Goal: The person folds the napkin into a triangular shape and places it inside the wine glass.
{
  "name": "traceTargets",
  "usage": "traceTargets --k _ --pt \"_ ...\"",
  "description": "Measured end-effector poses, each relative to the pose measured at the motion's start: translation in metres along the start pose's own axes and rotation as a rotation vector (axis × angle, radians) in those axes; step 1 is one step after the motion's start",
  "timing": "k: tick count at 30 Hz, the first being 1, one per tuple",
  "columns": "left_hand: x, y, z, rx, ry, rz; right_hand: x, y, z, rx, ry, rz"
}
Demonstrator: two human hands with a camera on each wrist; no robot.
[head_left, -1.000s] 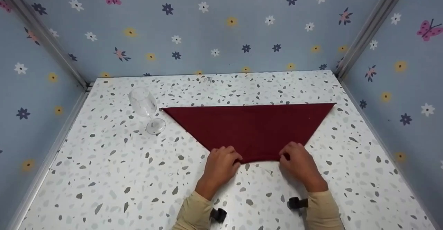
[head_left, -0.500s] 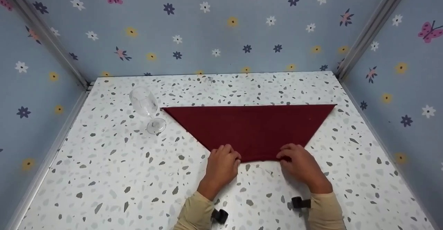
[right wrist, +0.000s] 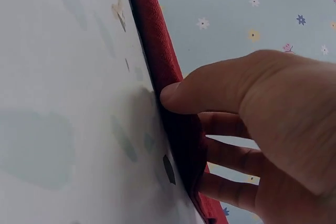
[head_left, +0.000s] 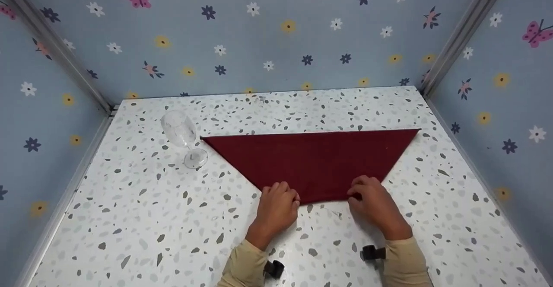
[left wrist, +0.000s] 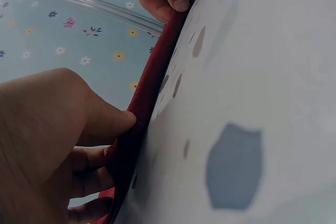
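Lying flat, the dark red cloth (head_left: 319, 161) seems rolled or folded only along its near edge — the broad stretch beyond looks not yet worked. The left hand (head_left: 276, 209) and right hand (head_left: 376, 205) each pinch that edge between thumb and fingers — beneath is the speckled table (head_left: 138, 209), a stemmed glass (head_left: 179, 129) near the cloth's left corner

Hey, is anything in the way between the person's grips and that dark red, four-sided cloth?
Nothing visible is in the way. The left-hand grip and right-hand grip both pinch the near edge of the dark red, four-sided cloth. The clear, stemmed glass stands apart, off to the left, not between them.
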State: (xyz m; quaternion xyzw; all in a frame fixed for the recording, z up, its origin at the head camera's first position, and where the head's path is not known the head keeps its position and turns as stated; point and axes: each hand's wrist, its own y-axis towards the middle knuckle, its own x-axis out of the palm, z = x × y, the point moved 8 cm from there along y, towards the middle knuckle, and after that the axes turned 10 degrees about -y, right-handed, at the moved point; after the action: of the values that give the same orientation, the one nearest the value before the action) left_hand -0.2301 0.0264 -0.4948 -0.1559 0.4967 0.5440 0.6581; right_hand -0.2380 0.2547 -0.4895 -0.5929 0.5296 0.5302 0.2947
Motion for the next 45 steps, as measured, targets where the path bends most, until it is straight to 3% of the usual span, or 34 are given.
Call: traceTargets --k 10,16,20,28,36,40,45 --pt "0.000 -0.001 -0.001 -0.033 -0.010 -0.040 0.002 0.002 0.000 -0.003 0.019 -0.037" --pt "0.001 0.000 -0.001 -0.032 -0.005 -0.069 0.003 -0.001 -0.003 -0.037 -0.005 -0.019" --pt "-0.001 0.001 -0.002 -0.057 -0.034 -0.037 0.003 0.000 -0.004 -0.021 -0.027 -0.009" --pt "-0.004 0.002 -0.008 -0.099 -0.089 0.060 0.011 0.004 0.003 0.140 0.004 -0.024" --pt "-0.006 0.002 -0.002 0.007 0.008 0.070 0.010 0.004 0.005 0.178 0.023 0.018" --pt "-0.007 0.002 0.001 0.044 0.037 0.042 0.009 0.003 0.004 0.160 0.006 0.029" --pt "-0.006 0.000 0.000 0.041 0.021 -0.016 0.009 0.003 0.002 0.105 0.001 0.005"
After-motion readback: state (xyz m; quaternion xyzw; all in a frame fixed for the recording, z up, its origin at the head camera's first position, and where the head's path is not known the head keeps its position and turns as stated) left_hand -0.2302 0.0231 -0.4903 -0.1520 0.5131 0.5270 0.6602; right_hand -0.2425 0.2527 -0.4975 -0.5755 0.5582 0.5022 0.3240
